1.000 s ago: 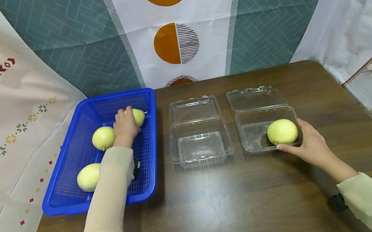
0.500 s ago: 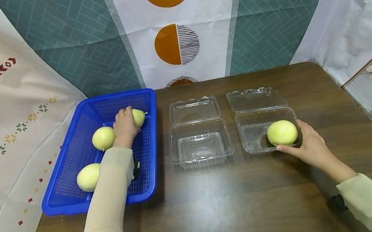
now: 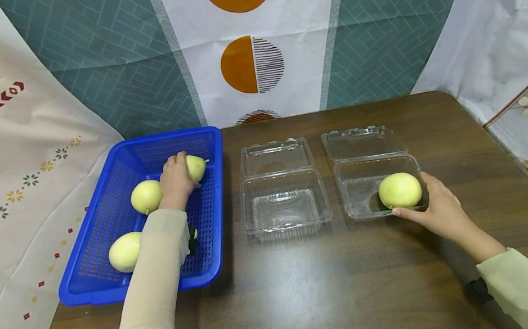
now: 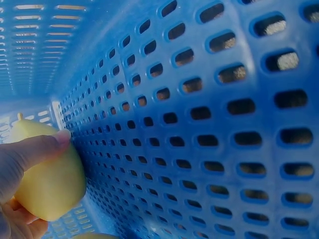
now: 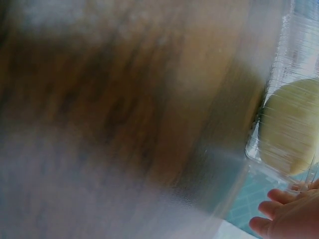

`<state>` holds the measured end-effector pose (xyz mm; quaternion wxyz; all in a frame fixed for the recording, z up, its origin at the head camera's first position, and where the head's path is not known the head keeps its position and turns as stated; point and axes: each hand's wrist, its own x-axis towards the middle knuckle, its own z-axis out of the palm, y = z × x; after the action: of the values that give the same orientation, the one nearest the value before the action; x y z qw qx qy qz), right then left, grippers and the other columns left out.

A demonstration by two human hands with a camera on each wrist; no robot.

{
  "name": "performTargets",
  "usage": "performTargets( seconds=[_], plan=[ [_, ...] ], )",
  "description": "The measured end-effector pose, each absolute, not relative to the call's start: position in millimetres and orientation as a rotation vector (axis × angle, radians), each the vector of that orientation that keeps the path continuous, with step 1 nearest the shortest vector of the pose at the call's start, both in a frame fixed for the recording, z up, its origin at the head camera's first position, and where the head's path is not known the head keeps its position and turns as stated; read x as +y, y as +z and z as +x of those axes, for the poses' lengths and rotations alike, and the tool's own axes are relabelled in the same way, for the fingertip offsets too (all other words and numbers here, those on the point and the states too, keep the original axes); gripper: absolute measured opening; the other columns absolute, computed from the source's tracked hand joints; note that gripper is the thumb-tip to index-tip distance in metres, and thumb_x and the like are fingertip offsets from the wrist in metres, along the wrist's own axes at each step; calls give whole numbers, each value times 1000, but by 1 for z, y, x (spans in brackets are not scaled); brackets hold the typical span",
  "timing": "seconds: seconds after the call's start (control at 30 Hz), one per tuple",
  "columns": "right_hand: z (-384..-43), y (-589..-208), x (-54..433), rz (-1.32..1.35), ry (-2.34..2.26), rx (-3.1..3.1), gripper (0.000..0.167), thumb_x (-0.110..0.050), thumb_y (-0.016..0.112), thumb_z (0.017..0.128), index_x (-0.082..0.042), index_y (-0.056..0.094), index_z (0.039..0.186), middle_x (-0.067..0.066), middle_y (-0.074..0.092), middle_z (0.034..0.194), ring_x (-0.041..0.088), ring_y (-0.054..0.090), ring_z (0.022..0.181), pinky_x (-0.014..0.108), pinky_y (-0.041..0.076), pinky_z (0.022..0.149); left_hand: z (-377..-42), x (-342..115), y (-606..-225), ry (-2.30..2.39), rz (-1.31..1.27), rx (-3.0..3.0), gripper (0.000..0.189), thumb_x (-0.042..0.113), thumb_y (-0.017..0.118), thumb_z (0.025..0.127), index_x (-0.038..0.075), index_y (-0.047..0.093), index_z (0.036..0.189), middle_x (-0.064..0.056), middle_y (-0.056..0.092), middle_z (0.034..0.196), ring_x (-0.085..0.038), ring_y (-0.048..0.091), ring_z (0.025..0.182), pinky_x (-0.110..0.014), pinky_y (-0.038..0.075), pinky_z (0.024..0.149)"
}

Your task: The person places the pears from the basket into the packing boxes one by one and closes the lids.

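Observation:
In the blue basket point(image 3: 219, 194), my left hand point(image 3: 177, 178) grips a pale yellow melon point(image 3: 197, 167) with a short stem. The left wrist view shows the thumb laid across this melon point(image 4: 52, 184) and fingers beneath it. Two more melons sit in the basket: one point(image 3: 146, 197) beside the hand, another point(image 3: 125, 253) nearer the front, partly behind the forearm. My right hand point(image 3: 442, 212) holds the front right corner of a clear plastic clamshell box point(image 3: 357, 187), thumb at the front rim, fingers along the side. A single melon point(image 3: 400, 191) lies inside that box.
A second clear clamshell box point(image 3: 284, 201) stands with its lid laid back, between the basket and the held box. All stand on a brown wooden table point(image 3: 314, 293). Patterned cloths point(image 3: 359, 48) hang behind and at both sides.
The head view has shifted slightly. Both hands keep their places, the left on the melon in the basket, the right at the box corner.

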<state>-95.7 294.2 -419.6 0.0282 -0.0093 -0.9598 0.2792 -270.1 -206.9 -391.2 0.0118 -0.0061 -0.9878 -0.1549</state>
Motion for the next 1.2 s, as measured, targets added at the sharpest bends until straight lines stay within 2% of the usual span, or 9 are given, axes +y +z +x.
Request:
performTargets(
  seconds=[0.47, 1.2],
  plan=[
    [-95, -419, 294, -27, 861, -2958, 105, -43, 75, 77, 19, 19, 140, 44, 28, 137, 59, 29, 125, 75, 23, 92, -272, -212, -390, -600, 56, -3067, 83, 10, 83, 69, -12, 33, 131, -35, 41, 130, -50, 41, 121, -56, 35, 103],
    [-95, -418, 293, -30, 867, -2948, 105, -43, 77, 76, 18, 20, 141, 43, 29, 138, 58, 30, 125, 74, 23, 93, -269, -215, -388, -616, 89, -3050, 87, 21, 83, 68, -12, 35, 132, -35, 45, 124, -50, 47, 115, -57, 39, 97]
  ],
)
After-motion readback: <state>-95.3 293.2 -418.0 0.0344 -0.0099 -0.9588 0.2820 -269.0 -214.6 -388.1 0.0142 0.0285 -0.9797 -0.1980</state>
